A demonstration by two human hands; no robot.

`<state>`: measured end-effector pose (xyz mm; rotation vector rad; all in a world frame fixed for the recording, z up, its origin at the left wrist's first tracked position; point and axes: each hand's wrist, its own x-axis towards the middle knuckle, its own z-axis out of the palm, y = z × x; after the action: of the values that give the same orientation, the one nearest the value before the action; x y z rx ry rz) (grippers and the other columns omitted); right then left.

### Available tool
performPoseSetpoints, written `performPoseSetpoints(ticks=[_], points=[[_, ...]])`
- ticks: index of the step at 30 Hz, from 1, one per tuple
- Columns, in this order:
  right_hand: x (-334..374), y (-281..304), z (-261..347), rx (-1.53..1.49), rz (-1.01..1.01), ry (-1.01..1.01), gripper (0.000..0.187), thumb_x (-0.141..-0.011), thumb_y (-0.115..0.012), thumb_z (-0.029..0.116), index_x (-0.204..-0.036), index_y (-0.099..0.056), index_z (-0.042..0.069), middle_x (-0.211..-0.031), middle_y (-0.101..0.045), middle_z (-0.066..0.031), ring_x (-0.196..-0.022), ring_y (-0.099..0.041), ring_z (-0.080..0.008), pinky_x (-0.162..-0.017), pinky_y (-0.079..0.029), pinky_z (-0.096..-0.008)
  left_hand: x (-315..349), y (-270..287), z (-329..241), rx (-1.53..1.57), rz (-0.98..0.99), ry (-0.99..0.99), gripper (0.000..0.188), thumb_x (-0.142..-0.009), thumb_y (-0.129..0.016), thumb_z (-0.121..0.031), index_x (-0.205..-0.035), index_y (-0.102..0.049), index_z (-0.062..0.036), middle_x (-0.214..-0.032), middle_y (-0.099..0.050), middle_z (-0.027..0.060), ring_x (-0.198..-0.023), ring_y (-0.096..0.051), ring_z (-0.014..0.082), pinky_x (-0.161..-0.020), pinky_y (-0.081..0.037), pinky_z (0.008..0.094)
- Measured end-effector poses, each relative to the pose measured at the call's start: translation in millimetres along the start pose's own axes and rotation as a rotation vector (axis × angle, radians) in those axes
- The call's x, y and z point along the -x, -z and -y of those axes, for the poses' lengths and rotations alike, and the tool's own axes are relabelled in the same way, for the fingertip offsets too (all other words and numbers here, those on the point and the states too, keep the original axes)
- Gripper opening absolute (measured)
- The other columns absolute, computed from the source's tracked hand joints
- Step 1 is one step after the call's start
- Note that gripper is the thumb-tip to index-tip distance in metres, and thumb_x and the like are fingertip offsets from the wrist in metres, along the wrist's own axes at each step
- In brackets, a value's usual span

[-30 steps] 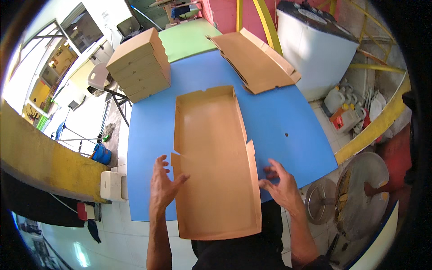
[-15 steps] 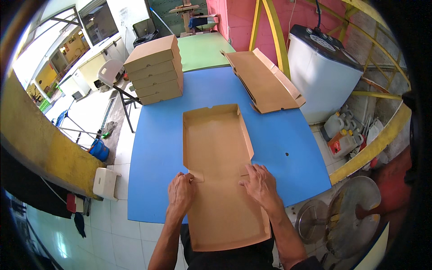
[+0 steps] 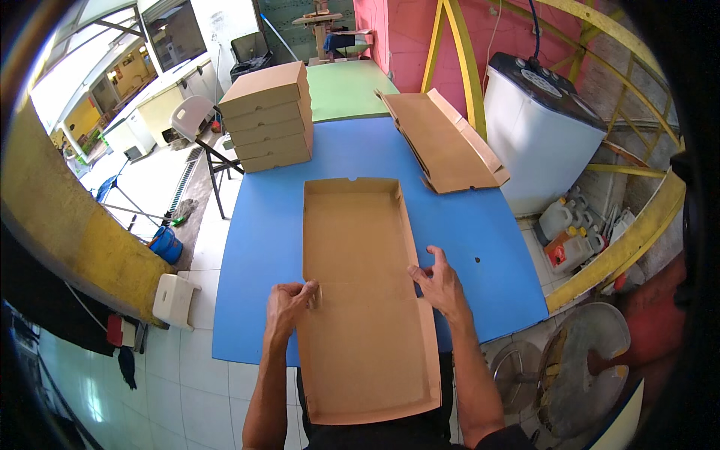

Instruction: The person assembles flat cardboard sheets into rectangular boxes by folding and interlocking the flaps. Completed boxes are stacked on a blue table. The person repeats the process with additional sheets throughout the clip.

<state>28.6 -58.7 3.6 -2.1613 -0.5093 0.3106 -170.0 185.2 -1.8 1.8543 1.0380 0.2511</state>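
Observation:
A brown cardboard box (image 3: 356, 240) lies unfolded in front of me, its two shallow halves joined by a crease across the middle. The far half rests on the blue table; the near half reaches past the table edge toward my body. At the left wall near the crease, my left hand (image 3: 288, 306) is closed on the cardboard, thumb inside and fingers outside. On the opposite side, my right hand (image 3: 442, 289) has its thumb against the right wall and its index finger stretched away, fingers apart.
Closed cardboard boxes (image 3: 268, 120) are stacked at the table's far left. Flat, partly folded cardboard blanks (image 3: 446, 142) lie at the far right of the blue table (image 3: 495, 300). A white washing machine (image 3: 532, 135) stands beyond the right edge, a stool (image 3: 585, 367) nearer.
The small flaps at the crease no longer lie across the box floor; the side walls there now stand up. My right hand has lifted and opened its fingers outward.

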Motion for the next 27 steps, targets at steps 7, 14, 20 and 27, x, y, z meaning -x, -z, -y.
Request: performPoseSetpoints(ticks=[7,14,20,27], points=[[-12.1,-4.9,-3.3,0.156,0.150,0.065,0.055,-0.089,-0.076,0.038,-0.117,-0.063,-0.007,-0.108,-0.070,-0.0282,-0.100,-0.067,-0.0440,-0.086,-0.053,-0.0482,12.3,0.5,5.8,-0.125,-0.104,-0.143,0.046,-0.092,-0.069,-0.041,-0.077,-0.069,0.0022,-0.055,-0.057,0.0072,-0.054,-0.048,0.0129,-0.053,-0.041,0.0349],[51.3,16.5,11.1,0.025,0.041,0.138,0.025,-0.092,-0.071,0.018,-0.109,-0.066,0.000,-0.092,-0.069,-0.0182,-0.079,-0.064,-0.0305,-0.074,-0.052,-0.0406,66.0,-0.5,21.3,0.270,-0.148,-0.348,0.032,-0.097,-0.068,-0.027,-0.115,-0.069,-0.0002,-0.089,-0.070,0.0067,-0.076,-0.062,0.0112,-0.067,-0.051,0.0294],[73.7,8.1,5.4,-0.131,0.068,0.182,0.023,-0.090,-0.070,0.013,-0.106,-0.064,-0.002,-0.090,-0.068,-0.0205,-0.077,-0.064,-0.0280,-0.073,-0.052,-0.0396,73.1,8.9,46.7,0.407,0.071,-0.236,0.034,-0.097,-0.068,-0.022,-0.123,-0.065,-0.0007,-0.100,-0.068,0.0025,-0.088,-0.060,0.0103,-0.073,-0.052,0.0284],[41.7,-0.7,9.5,0.029,0.034,0.331,0.020,-0.086,-0.066,0.006,-0.103,-0.065,-0.004,-0.092,-0.070,-0.0237,-0.079,-0.067,-0.0295,-0.071,-0.053,-0.0409,39.7,15.4,30.3,0.347,0.172,-0.228,0.043,-0.091,-0.070,-0.007,-0.131,-0.059,-0.0004,-0.126,-0.065,0.0102,-0.113,-0.061,0.0204,-0.096,-0.051,0.0396]])
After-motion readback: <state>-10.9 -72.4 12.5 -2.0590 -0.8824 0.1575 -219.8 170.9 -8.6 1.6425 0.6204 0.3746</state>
